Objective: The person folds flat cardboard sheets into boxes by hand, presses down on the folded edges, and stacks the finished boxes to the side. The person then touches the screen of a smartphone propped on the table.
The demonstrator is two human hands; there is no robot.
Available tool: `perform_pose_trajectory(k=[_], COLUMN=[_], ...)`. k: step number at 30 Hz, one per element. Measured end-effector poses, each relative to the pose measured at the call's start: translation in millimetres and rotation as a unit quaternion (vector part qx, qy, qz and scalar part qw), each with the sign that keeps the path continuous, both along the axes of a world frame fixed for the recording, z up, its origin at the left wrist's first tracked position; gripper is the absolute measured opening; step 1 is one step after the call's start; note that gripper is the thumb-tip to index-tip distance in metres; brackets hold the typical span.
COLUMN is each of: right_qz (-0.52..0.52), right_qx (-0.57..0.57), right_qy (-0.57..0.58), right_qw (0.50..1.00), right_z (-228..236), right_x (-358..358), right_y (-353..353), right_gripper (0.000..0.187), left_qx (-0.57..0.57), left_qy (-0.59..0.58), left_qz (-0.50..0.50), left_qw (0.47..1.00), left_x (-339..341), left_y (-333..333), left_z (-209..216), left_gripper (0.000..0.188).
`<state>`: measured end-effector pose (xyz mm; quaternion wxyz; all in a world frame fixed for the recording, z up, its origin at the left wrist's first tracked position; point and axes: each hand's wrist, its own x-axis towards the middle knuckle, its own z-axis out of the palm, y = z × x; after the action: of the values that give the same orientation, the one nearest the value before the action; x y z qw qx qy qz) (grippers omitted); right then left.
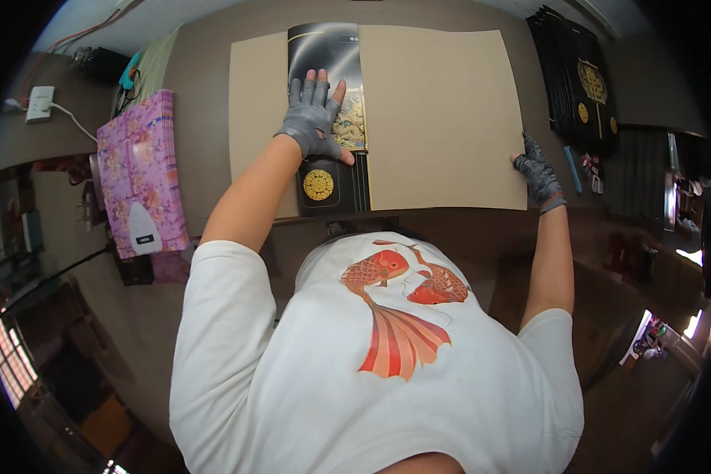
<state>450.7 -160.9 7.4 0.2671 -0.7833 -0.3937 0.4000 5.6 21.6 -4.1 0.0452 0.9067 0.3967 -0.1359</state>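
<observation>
A large tan cardboard sheet [442,118] lies across the table in front of me. Across its left part stands a narrow black printed folder [324,47] with gold artwork; its lower end is a dark panel with a round gold emblem [318,185]. My left hand [314,118], in a grey fingerless glove, presses flat on this folder with fingers spread and thumb out to the right. At the sheet's right edge my right hand [539,170], gloved alike, pinches the border, its thumb over the top; its other fingertips are partly hidden.
A stack of black gold-emblemed folders [584,79] stands at the far right, beside a blue strip-like tool [572,170]. On the left lies a purple floral-covered bundle [138,170], near a white power socket [40,104] with cables. The brown table [201,87] surrounds the sheet.
</observation>
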Motion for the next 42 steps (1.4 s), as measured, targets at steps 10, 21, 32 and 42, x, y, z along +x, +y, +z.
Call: perform_pose_trajectory(k=[10, 21, 32, 42], right_qz=[0.271, 0.416, 0.399, 0.412], right_qx=[0.33, 0.033, 0.032, -0.005], right_qy=[-0.133, -0.506, -0.515, -0.51], right_qw=[0.895, 0.755, 0.758, 0.755], right_z=[31.1, -6.4, -12.1, -5.4], right_x=[-184.6, -238.3, -237.7, -242.4], right_y=[86.5, 94.8, 96.6, 98.6], right_gripper=[0.079, 0.092, 0.095, 0.095], left_qx=[0.003, 0.001, 0.007, 0.009], left_qy=[0.013, 0.037, 0.025, 0.038], left_qz=[0.003, 0.022, 0.023, 0.023], left_qw=[1.0, 0.999, 0.999, 0.999], left_x=[0.5, 1.1, 0.8, 2.3], left_y=[-0.8, -2.9, -3.4, -4.2], left_z=[-0.1, 1.4, -1.2, 2.0], left_gripper=[0.154, 0.157, 0.155, 0.151])
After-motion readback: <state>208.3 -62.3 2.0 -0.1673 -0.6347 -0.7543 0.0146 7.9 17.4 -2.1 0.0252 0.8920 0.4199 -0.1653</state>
